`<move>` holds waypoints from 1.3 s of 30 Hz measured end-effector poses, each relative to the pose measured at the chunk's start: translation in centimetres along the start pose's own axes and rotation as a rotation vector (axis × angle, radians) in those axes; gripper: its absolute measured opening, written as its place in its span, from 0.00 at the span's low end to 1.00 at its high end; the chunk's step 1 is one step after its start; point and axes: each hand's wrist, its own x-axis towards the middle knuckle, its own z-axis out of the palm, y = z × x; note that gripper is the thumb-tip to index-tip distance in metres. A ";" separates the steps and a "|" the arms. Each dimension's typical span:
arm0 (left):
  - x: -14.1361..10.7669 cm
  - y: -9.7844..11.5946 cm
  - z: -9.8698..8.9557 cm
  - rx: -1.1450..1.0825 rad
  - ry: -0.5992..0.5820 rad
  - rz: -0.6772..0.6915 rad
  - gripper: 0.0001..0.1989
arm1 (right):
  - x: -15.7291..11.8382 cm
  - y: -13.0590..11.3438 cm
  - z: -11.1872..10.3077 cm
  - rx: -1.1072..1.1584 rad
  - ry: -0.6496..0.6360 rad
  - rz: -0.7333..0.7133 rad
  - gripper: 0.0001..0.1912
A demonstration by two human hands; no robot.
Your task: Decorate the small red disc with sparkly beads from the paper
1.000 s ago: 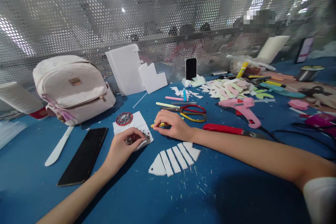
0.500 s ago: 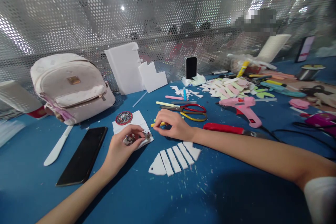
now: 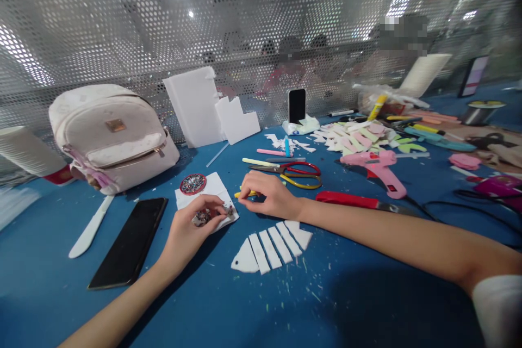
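Observation:
My left hand (image 3: 193, 225) rests over a white sheet (image 3: 218, 185), thumb and fingers curled into a pinch. Beneath its palm lies a pile of small glittery bits (image 3: 201, 218), and a few more bits sit by the fingertips; what the pinch holds is too small to name. Behind it on the sheet is a round red-rimmed dish (image 3: 193, 184) filled with similar bits. To the right, my right hand (image 3: 269, 194) has thumb and forefinger pressed together, their contents hidden. White foam pieces in a fish shape (image 3: 269, 249), cut into strips, lie in front of both hands.
Scissors (image 3: 299, 171), a red-handled cutter (image 3: 346, 199) and a pink glue gun (image 3: 377, 166) with a cord lie right. A black phone (image 3: 128, 242), white plastic knife (image 3: 92, 228) and backpack (image 3: 114, 138) stand left. Foam scraps (image 3: 353, 136) are heaped behind.

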 end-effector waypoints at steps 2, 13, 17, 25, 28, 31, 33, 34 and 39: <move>0.0 0.0 0.0 -0.006 -0.002 0.000 0.05 | 0.0 0.1 0.0 -0.003 -0.005 -0.004 0.05; 0.1 0.3 0.1 -0.016 -0.014 -0.004 0.06 | -0.1 0.0 0.0 0.021 -0.049 -0.028 0.06; 0.0 0.1 0.1 0.040 -0.007 0.017 0.07 | -0.1 0.1 0.0 0.017 -0.098 -0.025 0.06; -0.2 0.3 0.5 0.101 0.026 0.081 0.07 | -0.2 0.2 0.0 -0.002 -0.141 -0.025 0.06; -0.3 0.5 0.8 0.080 0.035 0.080 0.06 | -0.2 0.1 0.0 -0.001 -0.150 -0.031 0.07; -0.3 0.6 1.0 0.033 0.035 0.037 0.06 | -0.1 0.1 -0.1 0.004 -0.149 -0.040 0.08; -0.2 0.7 1.1 0.015 0.044 0.007 0.06 | -0.1 0.1 -0.1 0.012 -0.154 -0.048 0.08; -0.1 0.8 1.2 0.010 0.052 -0.007 0.06 | -0.1 0.1 -0.1 0.018 -0.160 -0.053 0.07; 0.3 1.3 1.9 -0.020 0.064 -0.067 0.07 | -0.1 0.2 -0.1 0.043 -0.184 -0.078 0.07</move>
